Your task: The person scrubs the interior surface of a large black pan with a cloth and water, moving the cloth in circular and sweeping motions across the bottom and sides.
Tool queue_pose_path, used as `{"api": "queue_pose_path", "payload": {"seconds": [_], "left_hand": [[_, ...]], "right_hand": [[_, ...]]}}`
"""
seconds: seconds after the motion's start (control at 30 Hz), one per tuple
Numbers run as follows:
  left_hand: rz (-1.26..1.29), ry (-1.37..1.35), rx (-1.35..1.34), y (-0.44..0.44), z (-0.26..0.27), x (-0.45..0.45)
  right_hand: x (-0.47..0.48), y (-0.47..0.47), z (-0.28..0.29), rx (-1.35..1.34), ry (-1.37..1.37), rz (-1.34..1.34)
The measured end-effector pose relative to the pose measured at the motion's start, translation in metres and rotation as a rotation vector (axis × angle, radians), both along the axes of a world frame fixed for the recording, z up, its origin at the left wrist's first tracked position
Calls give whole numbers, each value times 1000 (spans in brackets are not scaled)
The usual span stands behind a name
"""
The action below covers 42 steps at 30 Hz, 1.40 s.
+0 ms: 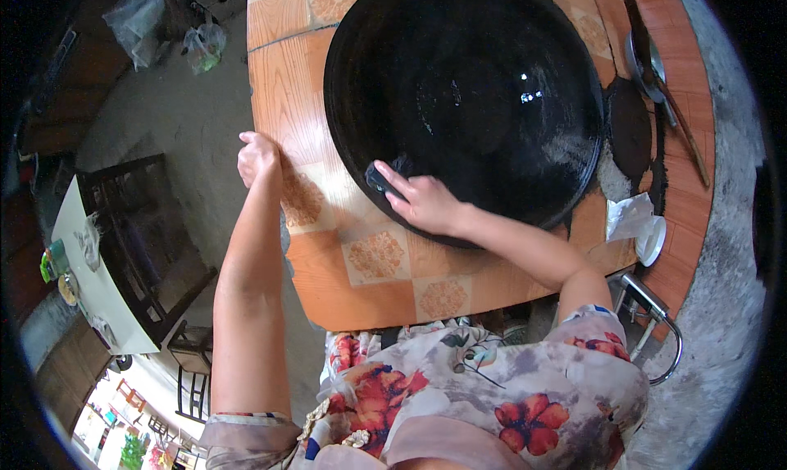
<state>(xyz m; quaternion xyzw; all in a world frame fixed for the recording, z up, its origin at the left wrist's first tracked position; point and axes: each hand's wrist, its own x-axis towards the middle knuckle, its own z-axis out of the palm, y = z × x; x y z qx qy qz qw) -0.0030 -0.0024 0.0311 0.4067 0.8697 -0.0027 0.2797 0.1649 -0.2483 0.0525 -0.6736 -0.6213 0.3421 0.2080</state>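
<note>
A large black wok (492, 46) is set into a tiled stove top (375, 298) in front of me. My right hand (430, 202) grips a dark, bunched scrubbing pad or cloth (382, 180) against the near-left inner wall of the wok; its exact kind cannot be told. The wok's inside looks wet, with bright glints and pale smears on its right side. My left hand (258, 158) rests on the left edge of the tiled top, its fingers curled around that edge, with no object visible in it.
Right of the wok, a metal ladle or pan (655, 70) lies beside a long wooden-handled tool (685, 132). Nearer stand a white bowl (650, 241) and a crumpled white packet (630, 217). A curved metal rail (670, 347) is at lower right; a white table (92, 285) stands left.
</note>
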Motion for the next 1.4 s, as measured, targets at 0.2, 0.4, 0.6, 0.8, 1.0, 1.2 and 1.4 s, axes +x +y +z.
{"api": "queue_pose_path", "payload": {"seconds": [0.2,0.4,0.6,0.8,1.0,1.2,1.4], "left_hand": [[-1,21,30,3,-1,8],[8,25,58,4,-4,6],[-26,-3,33,2,-2,7],[-12,94,40,1,-5,2],[1,52,46,7,-9,12],[13,70,88,10,-26,0],[44,38,70,7,-17,2]], "right_hand": [[73,155,-57,134,-184,-502],[27,110,-38,-46,-17,-381],[40,-26,-1,-352,-177,-59],[74,79,-74,-198,-347,-413],[104,167,-69,23,-240,-855],[13,48,-20,-164,-53,-174],[73,-74,29,-514,-268,159]]}}
